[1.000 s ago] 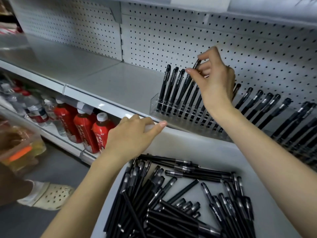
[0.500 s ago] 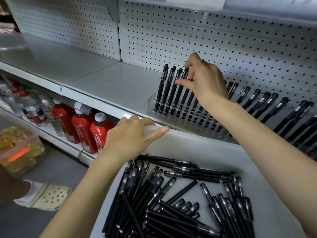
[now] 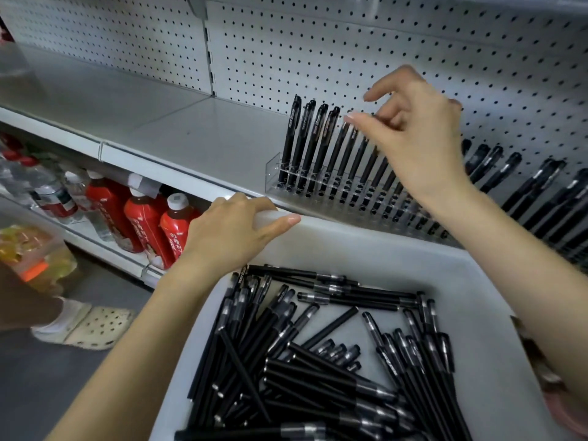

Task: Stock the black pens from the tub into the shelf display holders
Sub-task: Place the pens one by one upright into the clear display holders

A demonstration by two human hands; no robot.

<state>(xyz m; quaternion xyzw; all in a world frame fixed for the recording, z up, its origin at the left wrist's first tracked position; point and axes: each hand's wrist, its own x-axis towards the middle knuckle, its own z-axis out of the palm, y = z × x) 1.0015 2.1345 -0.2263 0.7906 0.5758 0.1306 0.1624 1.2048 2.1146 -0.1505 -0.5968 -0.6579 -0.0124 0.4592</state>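
Observation:
A white tub (image 3: 366, 237) holds a loose pile of several black pens (image 3: 318, 361) at lower centre. My left hand (image 3: 229, 230) grips the tub's far left rim. On the shelf behind it stands a clear display holder (image 3: 273, 173) with a row of black pens upright in its holes (image 3: 305, 144). My right hand (image 3: 416, 138) hovers just above the tops of the pens in the middle of that row. Its thumb and fingers are spread loosely with no pen between them. The hand hides the pens behind it.
More black pens (image 3: 541, 192) lean in holders further right. The grey shelf (image 3: 159, 122) left of the holder is bare, with pegboard behind. Red bottles (image 3: 143, 218) and water bottles stand on the shelf below. A person's shoe (image 3: 92, 326) is on the floor at left.
My right hand lowered a pen into the holder row, then let go and lifted with its fingers spread. My left hand stayed on the tub rim.

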